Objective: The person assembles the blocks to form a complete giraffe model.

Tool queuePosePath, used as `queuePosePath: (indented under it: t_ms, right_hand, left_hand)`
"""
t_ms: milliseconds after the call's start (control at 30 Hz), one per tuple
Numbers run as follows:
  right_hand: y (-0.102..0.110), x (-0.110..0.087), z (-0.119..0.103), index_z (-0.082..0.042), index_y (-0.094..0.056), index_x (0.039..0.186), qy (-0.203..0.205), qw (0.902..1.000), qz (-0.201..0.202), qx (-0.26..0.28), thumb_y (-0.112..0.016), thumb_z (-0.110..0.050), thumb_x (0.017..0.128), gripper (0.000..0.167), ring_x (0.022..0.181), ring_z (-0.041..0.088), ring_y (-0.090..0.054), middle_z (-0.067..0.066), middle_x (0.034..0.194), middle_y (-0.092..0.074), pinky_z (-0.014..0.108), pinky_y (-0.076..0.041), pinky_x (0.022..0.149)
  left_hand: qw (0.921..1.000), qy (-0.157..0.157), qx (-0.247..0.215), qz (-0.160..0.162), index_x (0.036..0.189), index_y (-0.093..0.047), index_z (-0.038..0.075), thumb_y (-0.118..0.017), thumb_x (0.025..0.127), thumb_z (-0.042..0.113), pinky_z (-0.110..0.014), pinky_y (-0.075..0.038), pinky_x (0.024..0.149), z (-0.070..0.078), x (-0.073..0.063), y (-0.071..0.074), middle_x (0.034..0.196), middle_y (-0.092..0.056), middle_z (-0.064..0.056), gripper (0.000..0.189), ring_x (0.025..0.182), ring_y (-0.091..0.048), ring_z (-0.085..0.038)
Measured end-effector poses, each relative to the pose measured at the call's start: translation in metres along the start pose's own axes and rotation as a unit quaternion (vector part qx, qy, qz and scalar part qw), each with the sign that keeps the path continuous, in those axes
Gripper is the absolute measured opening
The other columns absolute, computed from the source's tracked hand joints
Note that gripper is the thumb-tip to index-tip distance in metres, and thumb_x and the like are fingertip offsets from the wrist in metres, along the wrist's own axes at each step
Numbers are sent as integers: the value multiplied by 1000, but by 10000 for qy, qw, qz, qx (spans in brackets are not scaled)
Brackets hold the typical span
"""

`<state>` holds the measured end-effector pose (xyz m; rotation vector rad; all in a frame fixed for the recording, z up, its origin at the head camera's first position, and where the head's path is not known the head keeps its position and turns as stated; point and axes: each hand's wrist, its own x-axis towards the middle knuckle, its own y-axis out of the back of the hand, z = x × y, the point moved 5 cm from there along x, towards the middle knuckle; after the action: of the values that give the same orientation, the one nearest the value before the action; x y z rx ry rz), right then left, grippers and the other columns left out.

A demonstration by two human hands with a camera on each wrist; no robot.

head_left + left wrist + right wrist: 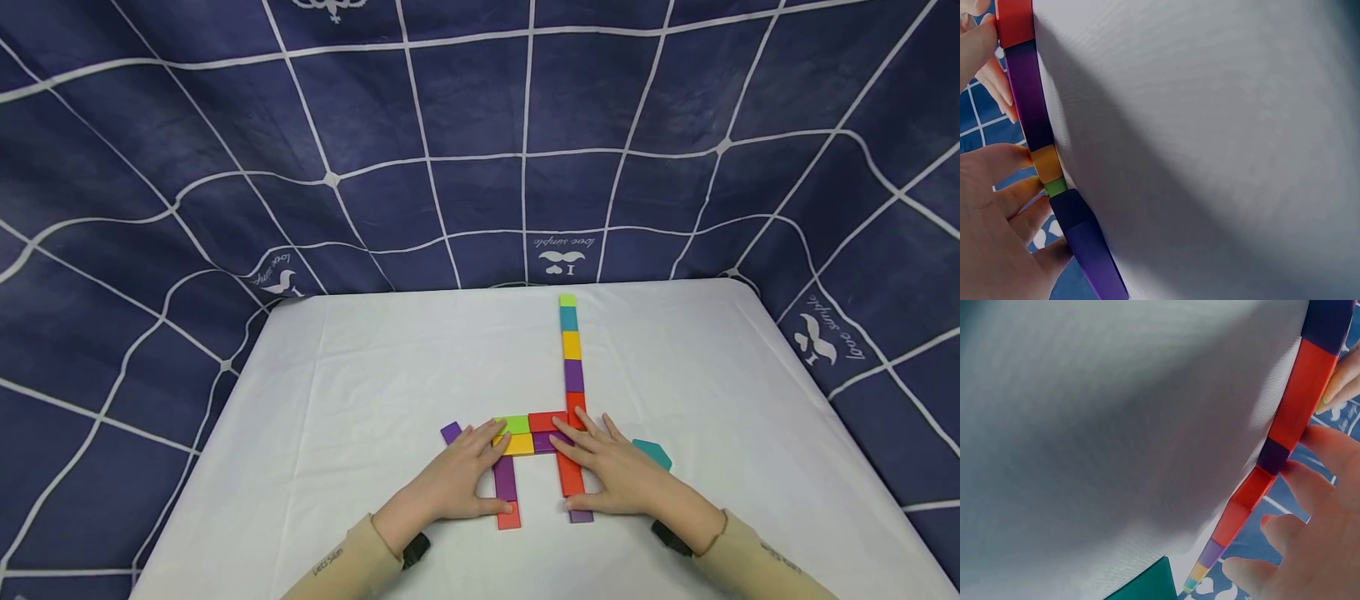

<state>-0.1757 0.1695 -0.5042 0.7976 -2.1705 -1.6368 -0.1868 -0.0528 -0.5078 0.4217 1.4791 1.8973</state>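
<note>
Flat coloured blocks lie on the white cloth in a shape with a long column, a two-row body and two legs. My left hand (454,482) rests at the body's left end, fingers spread over the green block (515,425) and yellow block (519,444), thumb at the red block (508,517) ending the left leg. Fingers of my right hand (617,475) reach the red body block (546,422) and purple body block (547,442); its thumb lies by the red leg block (570,475). A slanting purple block (1094,250) sticks out beyond my left fingers.
A teal angular block (651,452) lies apart, just beyond my right hand. The column runs away from me, through a purple block (573,376), to a small green block (567,300) near the far edge. A dark blue checked curtain (480,100) surrounds the table.
</note>
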Motion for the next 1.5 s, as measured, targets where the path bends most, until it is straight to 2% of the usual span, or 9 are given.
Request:
queuePosePath:
  t_ms: [267, 467, 600, 733, 867, 1000, 1100, 1300, 1500]
  right_hand:
    - [0, 0, 0, -18, -46, 149, 45, 10000, 23, 71, -63, -72, 79, 89, 149, 42, -20, 5, 161, -32, 71, -19, 114]
    - [7, -5, 2, -15, -50, 146, -24, 9992, 48, 392, -73, -67, 72, 93, 150, 41, -18, 3, 160, -35, 70, -16, 116]
    - [7, -12, 0, -15, -54, 143, 35, 9996, 16, 284, -78, -67, 67, 94, 150, 38, -22, 3, 158, -39, 67, -18, 117]
    - [5, -18, -5, -19, -58, 140, 395, 9989, 270, -34, -77, -66, 68, 88, 147, 38, -30, 3, 155, -43, 64, -26, 115]
    - [6, -24, -12, -23, -63, 134, 900, 9928, 702, -371, -75, -64, 71, 77, 138, 38, -43, 4, 145, -54, 62, -37, 109]
    - [6, -28, -17, -24, -68, 128, 1199, 9855, 1072, -537, -76, -61, 73, 67, 120, 26, -57, 2, 131, -63, 46, -52, 99]
    - [5, -30, -19, -25, -71, 124, 1294, 9832, 1184, -512, -77, -59, 75, 60, 108, 18, -58, 0, 124, -64, 35, -57, 89]
    - [2, -30, -20, -22, -72, 122, 1307, 9860, 1003, -264, -78, -51, 76, 54, 104, 16, -59, 2, 124, -61, 29, -58, 87]
    - [1, -28, -20, -20, -71, 123, 1060, 9923, 635, 127, -79, -46, 76, 54, 110, 18, -60, 2, 126, -60, 30, -58, 91]
  left_hand:
    - [9999, 112, -19, -101, 155, -32, 14, -64, 82, 66, -44, -24, 123, -1, 0, -2, 165, -22, -4, 95, 152, -20, -22]
    - [9999, 68, -30, -74, 155, -32, 13, -63, 83, 67, -43, -23, 123, 0, 0, -1, 165, -21, -4, 95, 152, -20, -22]
    - [10000, 38, -4, -62, 155, -32, 12, -64, 83, 65, -44, -24, 123, 0, 0, 1, 165, -21, -5, 95, 152, -20, -22]
    - [10000, 44, 4, -76, 155, -32, 12, -65, 83, 64, -44, -23, 123, 0, 0, 1, 165, -21, -5, 95, 152, -20, -22]
    - [10000, 1, 44, 4, 155, -33, 12, -65, 83, 64, -44, -25, 123, 0, 1, 0, 164, -23, -5, 94, 152, -22, -23]
    - [9999, -71, 39, 103, 154, -34, 10, -66, 83, 63, -46, -27, 122, 1, 0, 0, 163, -25, -7, 94, 151, -24, -25]
    - [9999, -74, 12, 98, 154, -34, 10, -66, 83, 62, -46, -27, 122, 1, 0, 0, 163, -25, -8, 94, 151, -23, -25]
    - [9999, -59, -38, 84, 154, -33, 9, -66, 83, 62, -46, -26, 122, 1, -1, 1, 163, -25, -9, 94, 151, -24, -25]
    - [9999, -96, -33, 119, 154, -33, 9, -66, 83, 62, -47, -27, 121, 1, 0, 1, 163, -25, -9, 94, 151, -24, -25]
